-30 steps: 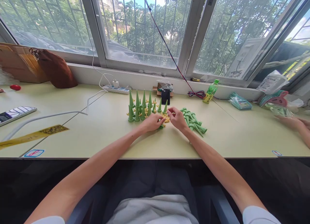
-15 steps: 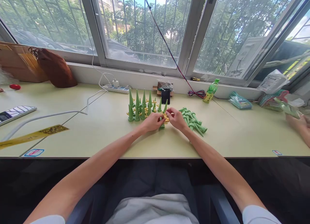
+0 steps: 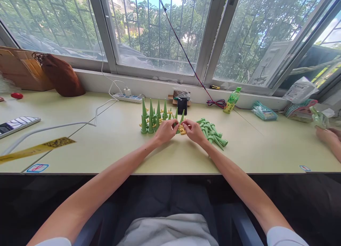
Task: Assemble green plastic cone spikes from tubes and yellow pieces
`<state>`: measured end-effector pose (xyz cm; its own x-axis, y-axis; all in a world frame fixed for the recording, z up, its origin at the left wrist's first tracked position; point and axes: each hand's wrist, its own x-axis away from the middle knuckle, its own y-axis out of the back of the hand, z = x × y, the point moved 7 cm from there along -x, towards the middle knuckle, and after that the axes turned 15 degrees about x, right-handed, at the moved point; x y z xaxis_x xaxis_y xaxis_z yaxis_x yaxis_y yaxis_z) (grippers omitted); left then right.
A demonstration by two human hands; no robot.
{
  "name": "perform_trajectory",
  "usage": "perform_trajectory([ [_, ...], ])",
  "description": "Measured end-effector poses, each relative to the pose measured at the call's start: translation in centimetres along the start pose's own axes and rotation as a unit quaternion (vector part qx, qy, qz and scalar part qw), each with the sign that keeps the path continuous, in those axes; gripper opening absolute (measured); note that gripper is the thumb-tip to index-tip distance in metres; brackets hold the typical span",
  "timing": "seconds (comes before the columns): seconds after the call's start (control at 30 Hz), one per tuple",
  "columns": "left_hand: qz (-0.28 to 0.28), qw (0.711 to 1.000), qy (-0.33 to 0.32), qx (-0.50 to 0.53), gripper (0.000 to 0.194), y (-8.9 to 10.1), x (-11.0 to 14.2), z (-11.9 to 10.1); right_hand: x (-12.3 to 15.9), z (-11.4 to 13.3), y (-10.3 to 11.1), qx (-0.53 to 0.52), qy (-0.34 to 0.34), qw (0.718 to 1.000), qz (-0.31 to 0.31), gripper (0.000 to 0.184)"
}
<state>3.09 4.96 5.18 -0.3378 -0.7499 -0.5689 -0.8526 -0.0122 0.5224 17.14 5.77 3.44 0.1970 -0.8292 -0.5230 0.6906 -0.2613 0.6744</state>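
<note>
My left hand (image 3: 166, 131) is closed around a green plastic watering spike (image 3: 178, 131), mostly hidden by the fingers. My right hand (image 3: 195, 131) pinches close beside it, fingertips almost meeting the left ones; what lies in that pinch is too small to make out. Below and between the hands is a small pile of yellow plastic valves (image 3: 182, 130). Left of my left hand, several green spikes (image 3: 144, 125) with yellow valves on their sides stand upright in rows, points up. Beside my right hand, several loose green spikes (image 3: 213, 133) lie in a heap.
Behind the spikes, a black phone (image 3: 182, 106) leans on a small box. A green drink bottle (image 3: 232, 101), a coiled cable (image 3: 217, 103) and a power strip (image 3: 128, 97) line the window side. At far right, another person's hand (image 3: 327, 135) holds a clear plastic bag.
My left hand has risen slightly with the spike, closer to my right fingertips. My right hand has shifted a little left. The other person's hands have moved with the plastic bag.
</note>
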Motion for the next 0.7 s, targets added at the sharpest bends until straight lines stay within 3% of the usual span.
perform_trajectory([
  [0.3,-0.021,1.000,-0.006,0.009,0.017,0.38,0.02,-0.43,0.09,0.67,0.33,0.012,0.011,1.000,0.001,0.024],
  [0.7,-0.036,0.999,-0.010,0.024,0.016,0.68,-0.03,-0.46,-0.02,0.20,0.98,0.016,-0.014,0.999,-0.043,0.024],
])
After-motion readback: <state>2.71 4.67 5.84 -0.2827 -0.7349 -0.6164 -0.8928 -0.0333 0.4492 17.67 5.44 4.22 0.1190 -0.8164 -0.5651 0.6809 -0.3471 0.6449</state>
